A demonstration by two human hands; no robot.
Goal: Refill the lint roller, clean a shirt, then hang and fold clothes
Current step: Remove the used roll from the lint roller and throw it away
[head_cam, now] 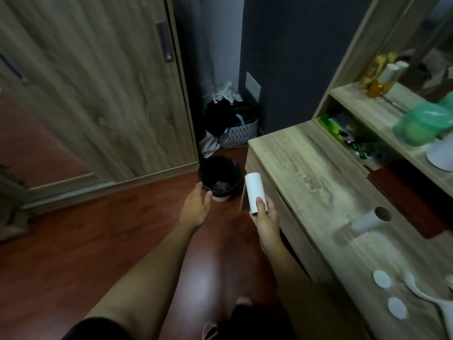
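A white refill roll (255, 191) is held in the right hand (266, 223) beside the bench (306, 163); the left hand (196, 204) is stretched toward a black bin (218, 174).

The roll is gripped at its lower end, the thumb laid across its front and the fingers (270, 204) curled round behind it; most of the roll stands clear above the grip, tilted slightly left, just beside the bench's front edge and just right of the bin; the left hand is seen with fingers (199, 187) straight and slightly apart, nothing held, the tips at the bin's near rim, though contact cannot be told; the bin stands on the wooden floor (98, 241); a second roll (367, 220) with a brown core is laid on its side on the bench, well apart from both hands; two white discs (381, 279) are seen nearer the camera.
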